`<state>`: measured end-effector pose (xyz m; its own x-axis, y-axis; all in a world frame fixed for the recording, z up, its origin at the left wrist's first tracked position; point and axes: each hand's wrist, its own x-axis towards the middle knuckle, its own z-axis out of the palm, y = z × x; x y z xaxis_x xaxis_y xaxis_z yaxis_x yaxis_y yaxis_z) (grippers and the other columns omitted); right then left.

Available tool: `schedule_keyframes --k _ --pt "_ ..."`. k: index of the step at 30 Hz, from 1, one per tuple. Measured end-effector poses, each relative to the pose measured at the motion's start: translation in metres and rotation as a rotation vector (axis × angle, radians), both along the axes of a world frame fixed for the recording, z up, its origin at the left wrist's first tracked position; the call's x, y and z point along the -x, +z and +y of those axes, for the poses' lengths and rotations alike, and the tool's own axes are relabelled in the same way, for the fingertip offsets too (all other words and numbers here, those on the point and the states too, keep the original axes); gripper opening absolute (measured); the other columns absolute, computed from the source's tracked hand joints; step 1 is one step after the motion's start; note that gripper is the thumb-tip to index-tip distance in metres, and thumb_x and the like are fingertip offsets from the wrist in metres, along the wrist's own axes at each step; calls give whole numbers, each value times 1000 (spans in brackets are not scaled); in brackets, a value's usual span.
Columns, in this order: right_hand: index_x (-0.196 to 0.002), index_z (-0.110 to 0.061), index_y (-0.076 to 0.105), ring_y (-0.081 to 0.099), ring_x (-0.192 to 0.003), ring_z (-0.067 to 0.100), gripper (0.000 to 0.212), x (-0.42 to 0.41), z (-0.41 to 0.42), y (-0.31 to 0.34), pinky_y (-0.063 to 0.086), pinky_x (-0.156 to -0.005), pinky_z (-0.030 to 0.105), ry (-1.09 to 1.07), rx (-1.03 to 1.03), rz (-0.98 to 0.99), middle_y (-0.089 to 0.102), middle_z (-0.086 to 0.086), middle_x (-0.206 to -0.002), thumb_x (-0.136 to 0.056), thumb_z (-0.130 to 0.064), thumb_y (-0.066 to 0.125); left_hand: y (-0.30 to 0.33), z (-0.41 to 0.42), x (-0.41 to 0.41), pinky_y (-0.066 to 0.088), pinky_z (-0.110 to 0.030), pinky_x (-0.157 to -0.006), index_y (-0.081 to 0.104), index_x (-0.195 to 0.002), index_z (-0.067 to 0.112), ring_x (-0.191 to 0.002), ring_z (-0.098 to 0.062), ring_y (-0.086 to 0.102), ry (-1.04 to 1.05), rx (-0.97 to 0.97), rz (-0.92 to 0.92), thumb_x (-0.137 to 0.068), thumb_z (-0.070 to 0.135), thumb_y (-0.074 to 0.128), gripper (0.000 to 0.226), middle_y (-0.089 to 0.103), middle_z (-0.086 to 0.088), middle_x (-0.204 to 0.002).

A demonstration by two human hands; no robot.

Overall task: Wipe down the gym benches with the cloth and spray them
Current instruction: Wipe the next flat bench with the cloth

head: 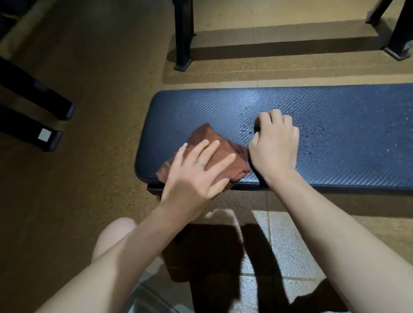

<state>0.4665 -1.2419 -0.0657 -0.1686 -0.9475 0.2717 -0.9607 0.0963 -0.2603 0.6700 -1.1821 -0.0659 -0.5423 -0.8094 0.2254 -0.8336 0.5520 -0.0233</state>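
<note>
Bench pad: lying across the middle and right of the view, dark textured vinyl, its rounded end pointing left; droplets of spray are beading on the surface right of the hands, so that stretch looks not yet wiped.
Cloth: a brown rag lying bunched flat on the pad's near-left end, one edge reaching the front lip; it is sitting on the drier end, probably ready to be swept toward the wet patch.
Left hand: pressing down on the cloth with the palm, fingers straight and spread wide, a ring showing on one; the flat spread is giving broad contact for wiping.
Right hand: resting on the pad just right of the cloth, fingers curled over a small dark object that is mostly hidden; whether this is the sprayer I cannot tell. The wrist is bearing on the pad's front edge, seemingly for support.
Floor: brownish speckled matting under the bench, lighter tiles near the person's legs.
Second bench frame: black legs standing beyond the pad, well apart from it.
Other black legs: jutting in at far left.
</note>
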Motion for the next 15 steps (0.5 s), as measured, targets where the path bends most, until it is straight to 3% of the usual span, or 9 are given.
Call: schedule_keyframes --k 2,5,8,12,15 --pt "-110 -9 61 52 -108 38 24 6 1 5 38 -87 48 66 -35 1 58 14 -115 -88 -13 55 -2 -3 -2 32 -57 -117 52 -150 31 -145 -30 43 -51 -8 -49 -104 44 45 48 46 -11 -157" --pt "-108 -7 62 54 -103 40 25 26 13 4 42 -83 49 172 -25 109 60 17 -111 -87 -15 54 1 -2 -45 34 -59 -115 48 -151 32 -145 -33 42 -135 -66 -167 -88 34 67 67 43 -12 -159" --pt "-108 -6 63 55 -104 38 31 46 31 -5 43 -87 48 137 50 69 62 15 -112 -91 -21 44 8 -4 -86 32 -58 -118 46 -153 29 -146 -34 39 -60 -103 -191 -82 27 80 79 42 -13 -159" --pt "-104 -5 62 56 -100 37 24 42 32 -6 42 -88 47 75 112 -26 64 14 -105 -94 -17 44 5 2 -55 31 -59 -118 48 -152 27 -145 -35 41 29 -46 -116 -97 35 62 57 45 -13 -157" --pt "-100 -6 62 57 -94 37 19 42 33 -9 40 -82 46 71 186 -21 64 14 -98 -90 -14 47 -7 -2 10 35 -59 -115 51 -150 29 -141 -33 48 -94 26 -123 -101 46 50 52 49 -12 -155"
